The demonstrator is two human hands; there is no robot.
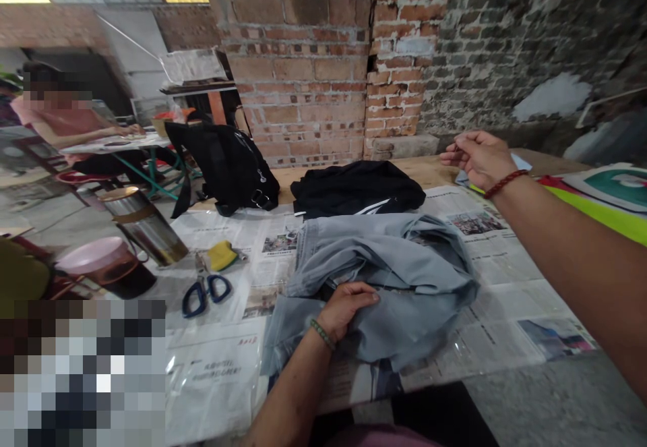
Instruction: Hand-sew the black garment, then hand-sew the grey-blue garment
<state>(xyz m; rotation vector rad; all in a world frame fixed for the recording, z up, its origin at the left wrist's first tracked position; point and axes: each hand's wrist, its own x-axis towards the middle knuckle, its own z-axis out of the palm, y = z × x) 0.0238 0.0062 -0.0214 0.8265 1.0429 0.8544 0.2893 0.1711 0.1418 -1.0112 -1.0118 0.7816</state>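
Note:
A crumpled grey garment (384,265) with stitched seams lies on the newspaper-covered table in front of me. My left hand (348,304), with a green beaded bracelet, is closed on a fold of its cloth, thumb and fingers pressed together. Raised to the right, well apart from the garment, my right hand (475,155) wears a red bracelet. Its fingertips are pinched; whatever they hold, if anything, is too small to make out. Left of the garment lie blue-handled scissors (207,293) and a yellow object (222,255).
Folded black clothing (358,187) and a black bag (237,170) stand behind the garment. At left are a steel flask (144,223) and a pink-lidded jar of dark liquid (108,265). An iron (621,187) rests at right on bright cloth. A person (65,113) sits at another table.

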